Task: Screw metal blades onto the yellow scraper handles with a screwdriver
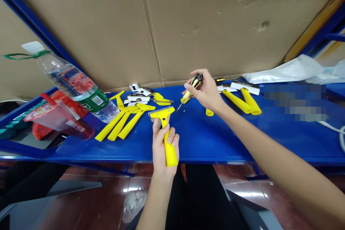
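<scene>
My left hand (pixel 161 151) is wrapped round the handle of a yellow scraper (pixel 170 151), its wide head pointing away from me. In my right hand (pixel 208 91) is a screwdriver (pixel 193 85) with a black and cream handle, its tip angled down close to the right end of the scraper's head. A tiny screw-like bit (pixel 184 110) lies on the blue table just beyond the tip. Several more yellow scrapers (pixel 132 124) lie left of my left hand. Other yellow scrapers (pixel 237 102) with black and white cards lie right of my right hand.
A large water bottle (pixel 91 97) and a clear red-printed cup (pixel 67 122) stand at the left. Black and white packages (pixel 138 97) lie by the cardboard wall (pixel 107 25). White plastic bags (pixel 285 70) rest at the back right of the blue table (pixel 215 143).
</scene>
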Motion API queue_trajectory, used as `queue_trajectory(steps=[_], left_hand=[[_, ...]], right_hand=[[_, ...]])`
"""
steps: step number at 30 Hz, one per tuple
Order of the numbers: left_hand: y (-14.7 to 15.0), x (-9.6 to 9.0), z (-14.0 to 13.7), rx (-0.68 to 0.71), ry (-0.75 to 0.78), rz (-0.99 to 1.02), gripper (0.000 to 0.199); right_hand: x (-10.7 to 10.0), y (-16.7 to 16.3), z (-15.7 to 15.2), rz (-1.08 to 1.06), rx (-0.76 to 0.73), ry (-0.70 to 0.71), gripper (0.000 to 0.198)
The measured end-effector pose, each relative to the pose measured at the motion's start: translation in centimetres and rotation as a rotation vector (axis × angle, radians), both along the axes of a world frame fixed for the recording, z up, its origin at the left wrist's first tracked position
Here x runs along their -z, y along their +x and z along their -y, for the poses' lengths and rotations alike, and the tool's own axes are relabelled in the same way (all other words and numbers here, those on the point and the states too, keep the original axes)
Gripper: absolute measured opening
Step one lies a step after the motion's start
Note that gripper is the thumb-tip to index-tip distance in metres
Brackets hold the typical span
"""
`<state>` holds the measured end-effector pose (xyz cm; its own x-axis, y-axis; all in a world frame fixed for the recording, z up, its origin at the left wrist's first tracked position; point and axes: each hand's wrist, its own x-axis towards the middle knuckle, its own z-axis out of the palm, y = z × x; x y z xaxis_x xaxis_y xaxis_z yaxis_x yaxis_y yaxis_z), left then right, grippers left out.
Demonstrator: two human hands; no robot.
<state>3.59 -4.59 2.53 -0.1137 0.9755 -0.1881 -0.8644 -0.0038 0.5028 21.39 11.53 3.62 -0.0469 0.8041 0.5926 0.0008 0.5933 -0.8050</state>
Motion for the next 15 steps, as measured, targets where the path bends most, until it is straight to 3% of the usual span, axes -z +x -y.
queue_trajectory(steps=[7, 15], left_hand=[[0.0, 0.1, 0.0, 0.011, 0.004, -0.020, 0.042], [0.1, 0.3, -0.1, 0.036, 0.005, -0.032, 0.050]], right_hand=[[-1.8, -0.1, 1.6, -0.094, 0.113, 0.099, 0.064], [-2.3, -1.3, 2.9, -0.080, 0.032, 0.079, 0.066]])
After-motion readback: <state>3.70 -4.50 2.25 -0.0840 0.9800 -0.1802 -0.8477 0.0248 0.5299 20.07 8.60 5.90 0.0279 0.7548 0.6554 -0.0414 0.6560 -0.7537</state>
